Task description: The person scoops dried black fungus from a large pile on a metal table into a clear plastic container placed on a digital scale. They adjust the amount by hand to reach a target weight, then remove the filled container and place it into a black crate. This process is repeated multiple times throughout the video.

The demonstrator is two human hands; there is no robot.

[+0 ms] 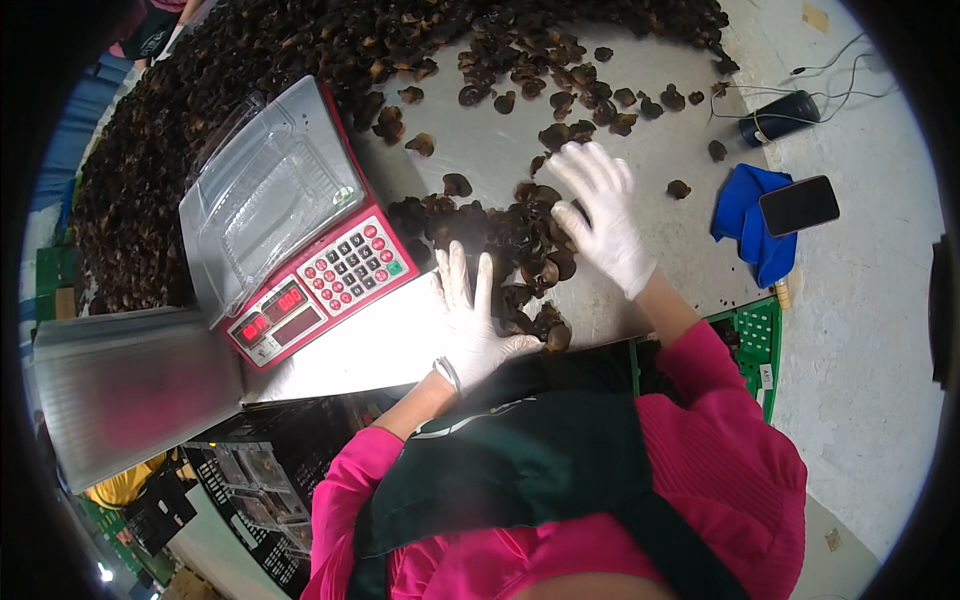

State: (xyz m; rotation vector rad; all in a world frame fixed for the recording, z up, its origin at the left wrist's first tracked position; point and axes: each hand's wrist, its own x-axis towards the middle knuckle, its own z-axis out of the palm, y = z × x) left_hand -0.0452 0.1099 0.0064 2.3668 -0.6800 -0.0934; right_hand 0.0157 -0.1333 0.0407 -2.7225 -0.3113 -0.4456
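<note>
Both my hands wear thin white gloves over a metal table (622,315). My left hand (474,322) lies with fingers spread at the near left side of a small pile of dark brown wood ear mushrooms (517,232). On the pile's right, my right hand (602,214) is spread too, its fingertips close to a few loose mushrooms (556,136). Neither hand grips anything. Left of the pile stands a red digital scale (352,262) with lit red digits. A clear plastic clamshell container (262,202) rests opened on its metal pan.
A large heap of mushrooms (225,90) covers the far left. At right are a blue cloth (739,202), a phone (799,206) and a black cylinder (780,118) with a cable. Black crates (277,457) hold filled clear boxes below the table. Another person (154,30) stands beyond the heap.
</note>
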